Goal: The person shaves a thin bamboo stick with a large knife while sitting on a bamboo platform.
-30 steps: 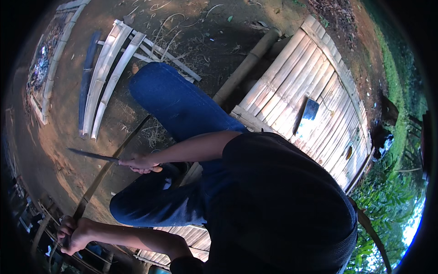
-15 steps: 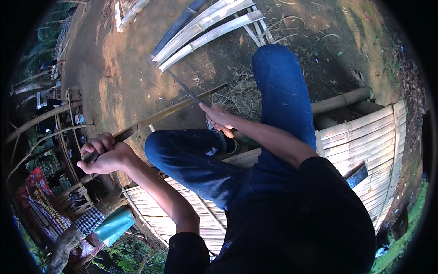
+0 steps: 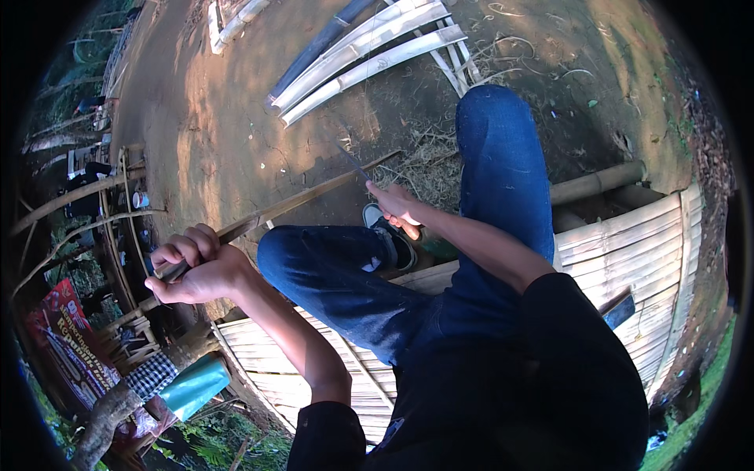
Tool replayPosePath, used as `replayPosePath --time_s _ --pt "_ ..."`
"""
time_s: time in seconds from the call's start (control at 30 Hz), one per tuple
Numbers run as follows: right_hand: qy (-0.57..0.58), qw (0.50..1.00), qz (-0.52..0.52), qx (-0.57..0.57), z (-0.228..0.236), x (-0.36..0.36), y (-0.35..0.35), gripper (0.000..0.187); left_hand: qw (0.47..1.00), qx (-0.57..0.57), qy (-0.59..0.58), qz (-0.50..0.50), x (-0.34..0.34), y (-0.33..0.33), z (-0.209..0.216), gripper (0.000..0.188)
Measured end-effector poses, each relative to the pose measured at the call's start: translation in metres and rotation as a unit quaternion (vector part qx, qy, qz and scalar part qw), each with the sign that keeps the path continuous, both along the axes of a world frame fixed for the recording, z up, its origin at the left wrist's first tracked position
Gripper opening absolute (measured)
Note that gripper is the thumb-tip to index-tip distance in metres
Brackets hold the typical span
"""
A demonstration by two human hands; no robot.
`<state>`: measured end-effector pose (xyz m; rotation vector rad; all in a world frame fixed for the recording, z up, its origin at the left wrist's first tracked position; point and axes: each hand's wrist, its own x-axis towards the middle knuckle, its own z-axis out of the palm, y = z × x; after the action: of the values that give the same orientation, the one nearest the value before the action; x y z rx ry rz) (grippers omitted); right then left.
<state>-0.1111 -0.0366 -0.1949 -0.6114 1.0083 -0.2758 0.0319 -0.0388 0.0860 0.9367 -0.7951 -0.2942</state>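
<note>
My left hand [image 3: 206, 271] is closed round the near end of a long, split bamboo strip [image 3: 302, 198]. The strip slants away to the right, past my bent left knee. My right hand [image 3: 395, 206] grips a knife by its wooden handle [image 3: 411, 231], whose butt shows below the fingers. Its thin blade [image 3: 353, 162] points up and to the left, crossing near the strip's far end. Whether the edge touches the strip I cannot tell.
I sit on a bamboo-slat platform [image 3: 620, 243]; a dark flat object [image 3: 619, 311] lies on it at right. Pale shavings [image 3: 428, 169] litter the ground beyond my feet. Split bamboo lengths [image 3: 369, 67] lie farther off. A branch fence [image 3: 118, 235] and red banner [image 3: 67, 337] stand left.
My right hand and the knife have shifted a little to the right and nearer to me, and the blade looks shorter. My left hand keeps its hold on the strip. The whole view has moved slightly.
</note>
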Motion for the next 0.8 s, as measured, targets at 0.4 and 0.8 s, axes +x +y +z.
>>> replayPosePath --time_s 0.4,0.8 --pt "-0.168 0.986 -0.001 0.009 0.043 0.007 0.012 0.061 0.956 -0.005 0.014 -0.293 0.034 -0.012 0.002 0.044" --pt "-0.158 0.987 0.023 0.003 0.048 0.009 0.006 0.062 0.976 0.012 0.009 -0.215 0.044 -0.025 0.007 0.044"
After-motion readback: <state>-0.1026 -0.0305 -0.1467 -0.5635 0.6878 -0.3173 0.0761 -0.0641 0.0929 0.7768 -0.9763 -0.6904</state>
